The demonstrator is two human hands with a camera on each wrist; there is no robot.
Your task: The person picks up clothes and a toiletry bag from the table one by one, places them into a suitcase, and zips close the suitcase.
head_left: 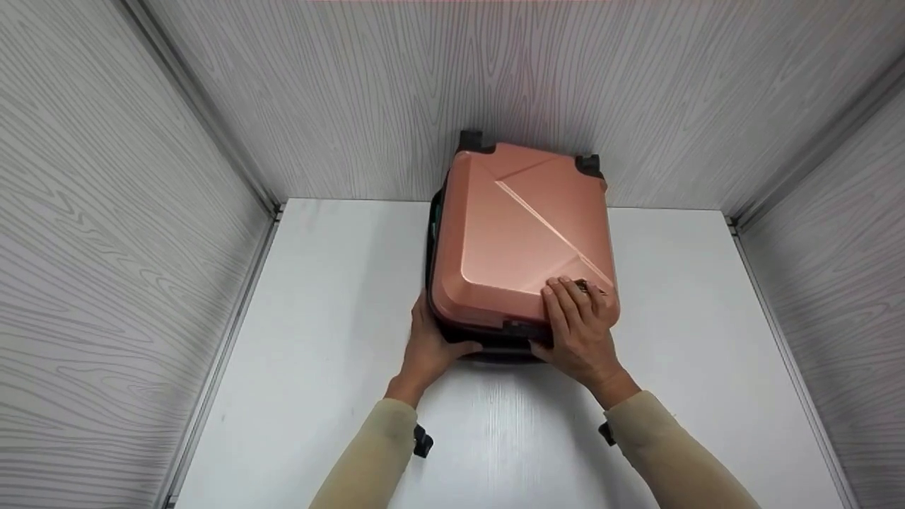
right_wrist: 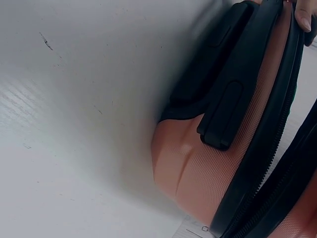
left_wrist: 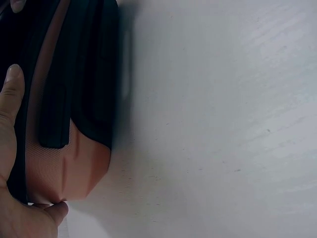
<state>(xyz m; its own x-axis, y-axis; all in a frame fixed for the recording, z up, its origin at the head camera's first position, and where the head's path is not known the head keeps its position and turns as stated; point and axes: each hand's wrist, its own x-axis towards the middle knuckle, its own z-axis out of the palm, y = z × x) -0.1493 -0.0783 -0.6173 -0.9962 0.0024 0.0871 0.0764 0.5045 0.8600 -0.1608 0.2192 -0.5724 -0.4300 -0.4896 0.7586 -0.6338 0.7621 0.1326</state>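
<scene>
A rose-gold hard-shell suitcase (head_left: 527, 219) lies on the white table, its black wheels toward the back wall. My left hand (head_left: 429, 346) grips its near left corner, with the thumb along the black zip edge and the fingers round the side. My right hand (head_left: 581, 329) holds the near right part of the lid, fingers flat over the top and thumb at the front edge. In the right wrist view the zip (right_wrist: 267, 171) is undone and a gap parts the two shells. A black carry handle (right_wrist: 228, 104) runs along the near side.
The wheels (head_left: 588, 165) stand close to the grey wood-grain back wall (head_left: 368, 106). More panels rise at the left and right of the white table (head_left: 332, 283).
</scene>
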